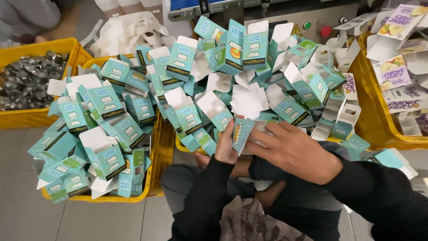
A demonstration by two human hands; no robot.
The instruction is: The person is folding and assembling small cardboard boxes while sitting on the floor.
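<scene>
— Grey floor tiles (26, 187) run under you where you sit. What have your hands got?

— Your left hand (226, 145) and right hand (296, 151) both grip one small teal carton (243, 131), fingers curled round it, just above your lap at the near edge of the heap.

— And the crates?

— Nearest you on the left, a yellow crate (156, 151) is overfull with open teal cartons (104, 134), white flaps up, spilling over its rim. Straight ahead a bigger heap of teal cartons (249, 76) hides its crate almost wholly.

— Farther off?

— At the far left a yellow bin (40, 47) holds small dark silvery pieces (24, 78); you can't tell what they are. At the right edge another yellow crate (372, 102) carries white and purple fruit-printed cartons (394, 67). Beyond the heap, white blanks (129, 31) and a grey machine (276, 13).
</scene>
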